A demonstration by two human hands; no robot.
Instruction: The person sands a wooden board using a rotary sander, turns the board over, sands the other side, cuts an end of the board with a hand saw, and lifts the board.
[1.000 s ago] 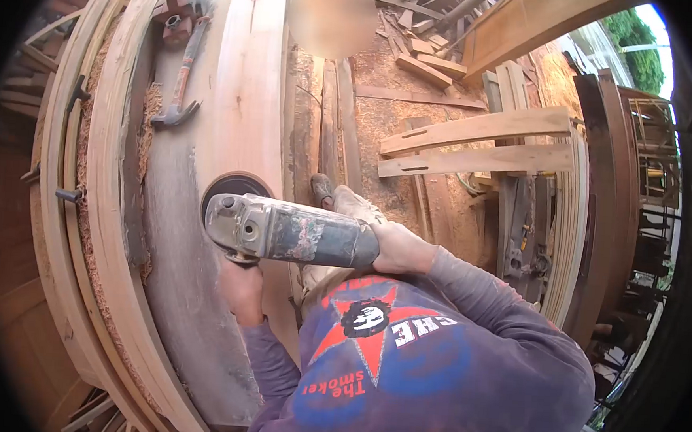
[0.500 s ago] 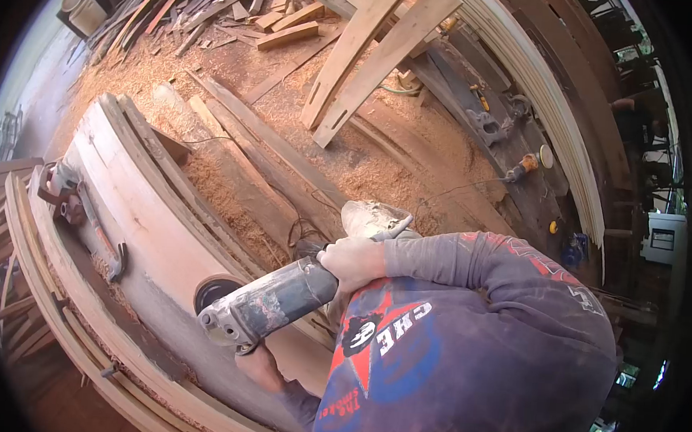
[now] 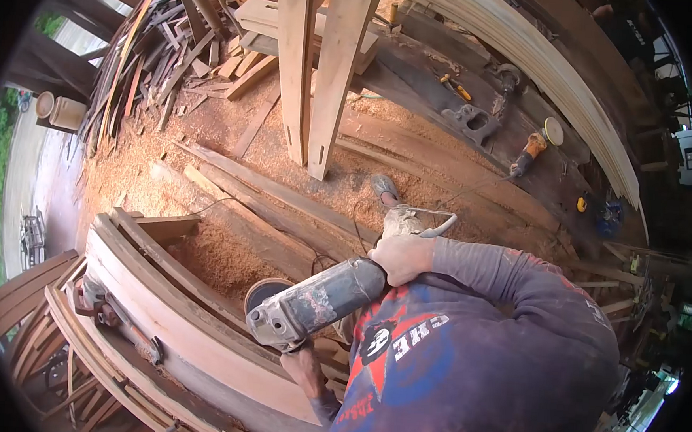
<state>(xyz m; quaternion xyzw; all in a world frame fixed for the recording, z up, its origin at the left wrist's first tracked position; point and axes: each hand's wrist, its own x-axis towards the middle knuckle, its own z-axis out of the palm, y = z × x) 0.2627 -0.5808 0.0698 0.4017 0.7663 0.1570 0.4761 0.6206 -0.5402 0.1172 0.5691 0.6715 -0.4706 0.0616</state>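
Observation:
A worn grey angle grinder (image 3: 317, 305) is held between my two hands. Its round disc (image 3: 266, 292) is at the far edge of a pale curved plank (image 3: 189, 317); whether they touch is unclear. My left hand (image 3: 302, 370) is closed at the front of the tool, beneath its metal head, with the grip mostly hidden. Wrapped round the rear end of the body is my right hand (image 3: 403, 259), close to my shirt. A hammer (image 3: 137, 331) lies on the bench at the left, beside a rusty clamp-like metal part (image 3: 91, 299).
Two slotted boards (image 3: 340, 81) stick out at the top. An orange power tool (image 3: 532, 148) and a grey metal tool (image 3: 474, 122) lie on dark planks at the right. Wood scraps (image 3: 166, 47) are heaped at the upper left. Shavings and long planks (image 3: 269, 183) cover the ground.
The view has swung round, showing more of the ground and scrap heap. The grinder has moved across the pale plank to its far edge, still in both hands.

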